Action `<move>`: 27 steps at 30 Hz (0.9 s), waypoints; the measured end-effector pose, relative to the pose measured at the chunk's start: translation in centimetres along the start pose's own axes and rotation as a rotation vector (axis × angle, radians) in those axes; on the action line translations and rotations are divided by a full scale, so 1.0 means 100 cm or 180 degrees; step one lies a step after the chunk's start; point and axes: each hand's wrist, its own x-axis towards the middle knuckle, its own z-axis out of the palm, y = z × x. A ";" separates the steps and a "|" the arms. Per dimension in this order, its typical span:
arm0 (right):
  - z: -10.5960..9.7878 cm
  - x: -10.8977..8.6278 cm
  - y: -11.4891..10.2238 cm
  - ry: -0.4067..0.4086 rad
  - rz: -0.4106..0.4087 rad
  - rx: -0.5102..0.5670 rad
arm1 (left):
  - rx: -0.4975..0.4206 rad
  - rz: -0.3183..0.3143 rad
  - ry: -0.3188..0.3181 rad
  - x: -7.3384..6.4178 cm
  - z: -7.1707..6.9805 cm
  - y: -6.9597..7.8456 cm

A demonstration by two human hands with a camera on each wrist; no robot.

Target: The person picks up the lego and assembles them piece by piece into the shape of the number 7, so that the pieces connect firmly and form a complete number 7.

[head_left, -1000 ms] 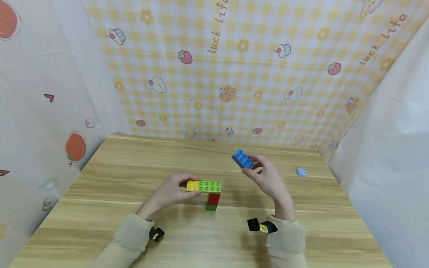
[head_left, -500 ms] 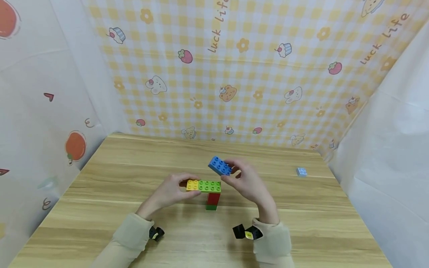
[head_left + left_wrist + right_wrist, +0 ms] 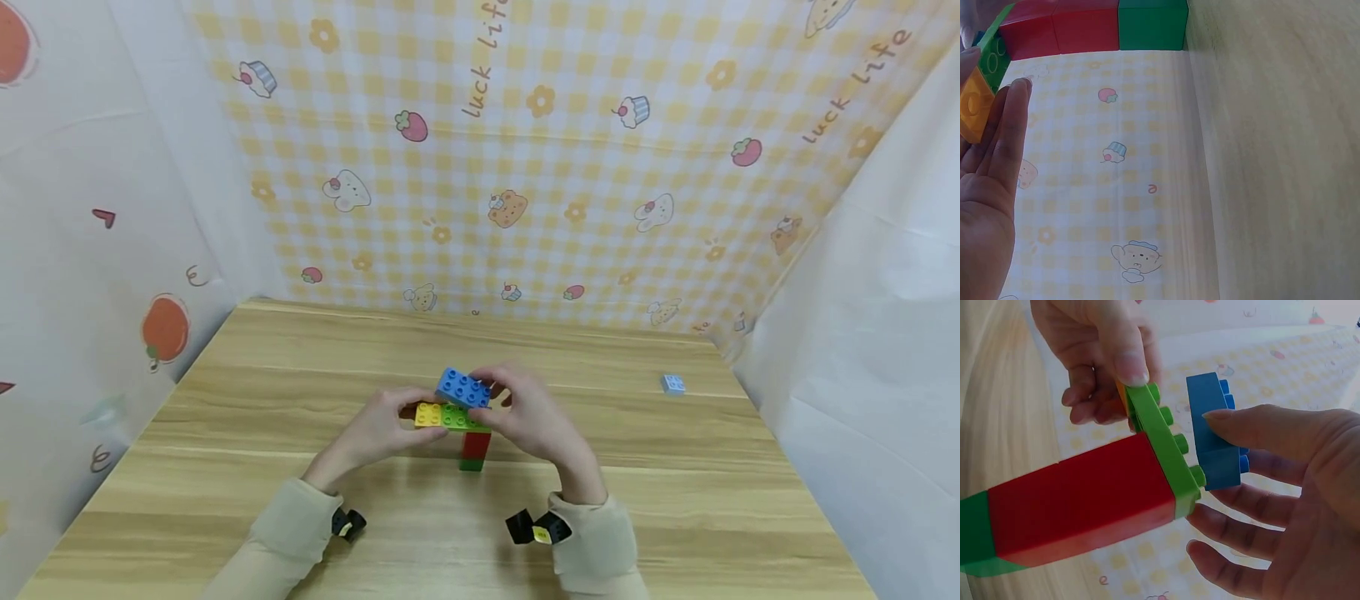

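Right grip point(image 3: 528, 421) pinches a blue brick point(image 3: 462, 389) above the lime brick point(image 3: 1163, 439); left grip point(image 3: 377, 429) pinches the yellow brick point(image 3: 428, 414).

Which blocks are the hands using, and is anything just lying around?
In use:
Blue rectangular plastic block, held
Yellow square plastic block, held
Light-green rectangular plastic block
Two red boxy plastic blocks
Dark-green boxy plastic block

Lying about:
Light-blue square plastic block

Left hand point(image 3: 986, 197) pinching a yellow brick point(image 3: 976, 119) between thumb and fingers point(image 3: 1013, 128), light green brick point(image 3: 992, 61) against it, two red bricks point(image 3: 1087, 26) and a dark green brick point(image 3: 1152, 25) columned on the desk point(image 3: 1285, 156), checked cloth point(image 3: 1079, 206) past the desk's far edge.
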 end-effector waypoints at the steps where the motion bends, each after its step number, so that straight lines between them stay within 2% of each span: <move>1: 0.001 0.000 -0.001 -0.0045 -0.0007 0.0011 | 0.0001 0.0009 -0.0007 0.000 0.000 -0.001; 10: 0.007 0.001 -0.008 -0.0342 -0.0170 -0.0021 | -0.0022 0.0020 -0.0022 -0.001 -0.001 -0.001; 17: 0.008 0.004 -0.012 -0.0512 -0.0239 -0.0204 | -0.0264 -0.0122 -0.0060 -0.001 -0.002 0.000; 22: 0.008 0.005 -0.012 -0.0536 -0.0209 -0.0197 | -0.0394 -0.0148 -0.0105 0.000 -0.002 0.000; 27: 0.009 0.005 -0.009 -0.0524 -0.0151 -0.0139 | -0.0646 -0.0224 -0.0170 0.001 -0.002 0.000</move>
